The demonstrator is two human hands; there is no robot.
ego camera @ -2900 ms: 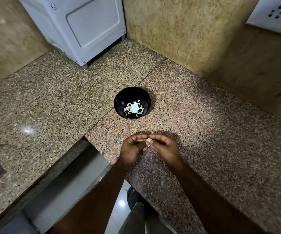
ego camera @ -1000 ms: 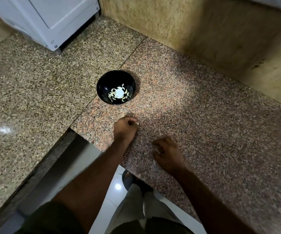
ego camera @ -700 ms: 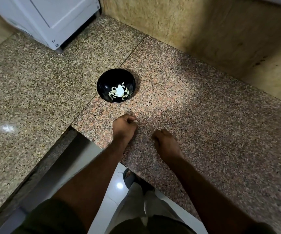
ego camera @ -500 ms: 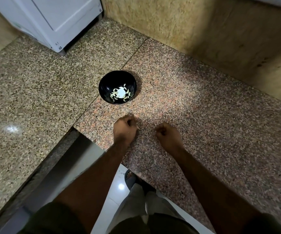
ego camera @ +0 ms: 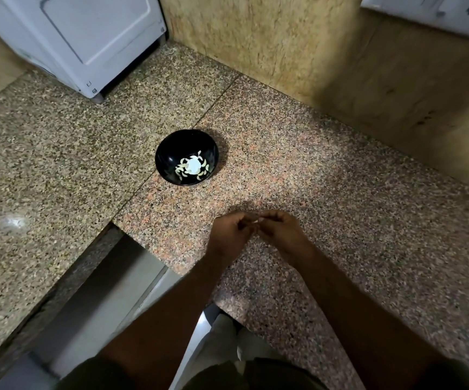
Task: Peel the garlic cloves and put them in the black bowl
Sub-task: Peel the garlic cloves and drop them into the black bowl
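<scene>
The left hand (ego camera: 229, 236) and the right hand (ego camera: 281, 233) are meeting fingertip to fingertip just above the granite worktop (ego camera: 340, 220), both with fingers curled inward. Between them a small pale garlic clove (ego camera: 256, 220) is showing; the right hand's thumb and forefinger are pinching it, and the left hand's fingertips are closing on its other end. The view is slightly blurred there, so how much skin is on the clove cannot be told.

The black bowl (ego camera: 171, 152) is sitting on the worktop beyond the hands and a little to their left, well apart from them, straddling the seam where two granite slabs are joining. Inside it, peeled garlic cloves (ego camera: 181, 171) are lying in a ring around a round white patch at the bottom.

Farther beyond the bowl, to the left of the hands, a white appliance (ego camera: 87, 43) is standing in the corner of the worktop on a small foot. A mottled tan stone wall (ego camera: 270, 43) is running behind the worktop, and at the far upper right a white socket plate (ego camera: 438, 12) is showing at the frame's edge. Below the hands, the worktop edge is giving way to a pale floor, with dark green sleeves at the bottom of the view.
</scene>
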